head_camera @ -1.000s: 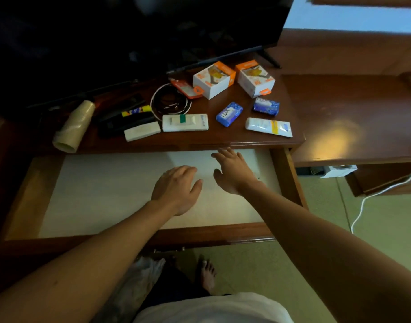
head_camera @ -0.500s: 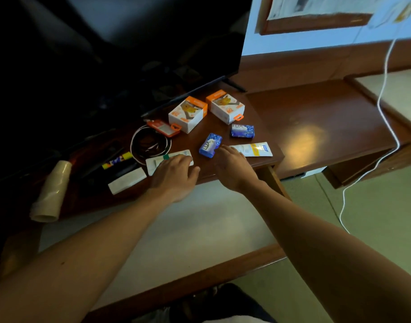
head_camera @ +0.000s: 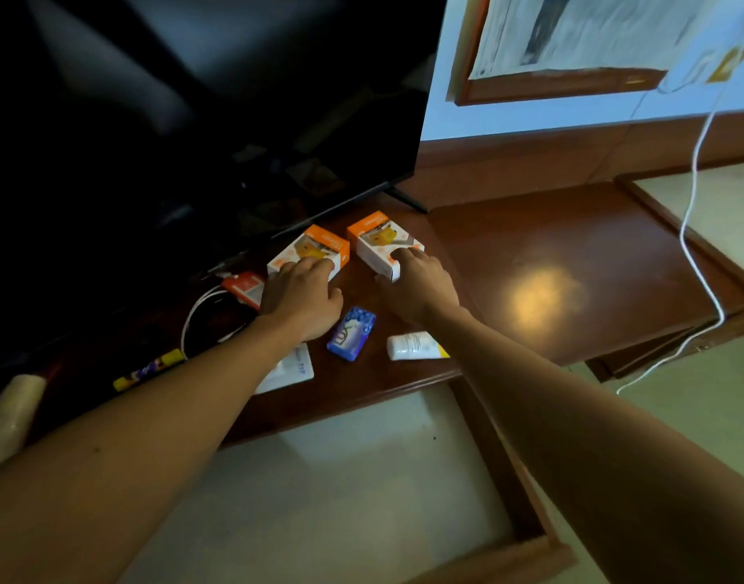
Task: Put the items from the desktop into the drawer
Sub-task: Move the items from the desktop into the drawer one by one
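Two orange-and-white boxes stand at the back of the desktop [head_camera: 362, 385]. My left hand [head_camera: 300, 295] curls its fingers over the near end of the left box [head_camera: 319, 246]. My right hand [head_camera: 421, 284] grips the near end of the right box [head_camera: 376, 240], thumb on its left side. Both boxes rest on the desk. In front lie a blue soap packet [head_camera: 351, 333], a white tube [head_camera: 414, 345] and a flat white box [head_camera: 294, 368] partly under my left forearm. The open drawer [head_camera: 341, 491], pale-lined, holds nothing visible.
A red-orange packet [head_camera: 244, 286], a coiled white cable [head_camera: 201, 318], a yellow-and-purple bar [head_camera: 149, 368] and a pale roll [head_camera: 12, 410] lie to the left. A dark TV screen [head_camera: 193, 120] stands behind. A white cord [head_camera: 695, 229] hangs over the lower desk [head_camera: 572, 267] on the right.
Both hands rose from the drawer, crossed the desk's front items and reached the two orange-and-white boxes at the back. The camera view tilted up and right.
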### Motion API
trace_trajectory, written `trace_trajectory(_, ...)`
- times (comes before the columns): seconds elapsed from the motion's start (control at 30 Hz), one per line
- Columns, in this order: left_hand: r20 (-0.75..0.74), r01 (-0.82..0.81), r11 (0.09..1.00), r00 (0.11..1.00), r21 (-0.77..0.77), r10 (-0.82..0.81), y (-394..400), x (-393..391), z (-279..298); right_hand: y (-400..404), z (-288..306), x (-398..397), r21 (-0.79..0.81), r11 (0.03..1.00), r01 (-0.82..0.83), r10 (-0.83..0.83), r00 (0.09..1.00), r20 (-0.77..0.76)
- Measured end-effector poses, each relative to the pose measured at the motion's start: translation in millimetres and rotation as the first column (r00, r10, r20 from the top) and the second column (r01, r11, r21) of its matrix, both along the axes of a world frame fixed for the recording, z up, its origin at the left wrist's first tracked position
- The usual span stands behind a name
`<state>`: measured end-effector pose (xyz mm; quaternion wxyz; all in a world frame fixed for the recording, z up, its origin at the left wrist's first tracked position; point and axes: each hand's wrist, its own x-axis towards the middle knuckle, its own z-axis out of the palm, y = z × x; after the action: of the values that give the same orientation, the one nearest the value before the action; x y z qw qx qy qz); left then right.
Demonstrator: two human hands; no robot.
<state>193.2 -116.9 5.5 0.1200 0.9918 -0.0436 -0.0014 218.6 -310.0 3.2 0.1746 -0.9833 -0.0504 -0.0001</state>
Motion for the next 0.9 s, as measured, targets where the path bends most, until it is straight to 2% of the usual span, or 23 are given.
trace_trajectory(0.2, -0.056, -0.055, 0.964, 0.996, 0.261, 0.072, -27, 79, -18, 6, -23, 73, -0.251, 0.965, -0.082, 0.081, 0.997, -0.014)
trace_trajectory(0.33, -0.12, -0.108, 0.933, 0.98, 0.343, 0.157, -41, 100, -32, 3, -35, 92, -0.293, 0.948, -0.127, 0.13, 0.992, -0.01)
trace_trajectory(0.43, -0.105, -0.101, 0.922, 0.983, 0.375, 0.15, -45, 101, -40, -11, -38, 97, -0.306, 0.936, -0.172, 0.181, 0.983, 0.001)
trace_trajectory(0.6, -0.032, -0.037, 0.963, 0.998, 0.266, 0.047, -43, 94, -47, -39, -36, 109, -0.295, 0.926, -0.234, 0.246, 0.969, 0.002)
trace_trajectory(0.73, 0.012, 0.015, 0.971, 1.0, 0.238, -0.018, -44, 85, -47, -58, -33, 119, -0.246, 0.916, -0.318, 0.33, 0.944, 0.008)
trace_trajectory(0.9, 0.075, 0.053, 0.996, 0.995, 0.069, -0.058, -39, 76, -44, -70, -28, 129, -0.229, 0.885, -0.407, 0.417, 0.909, -0.002)
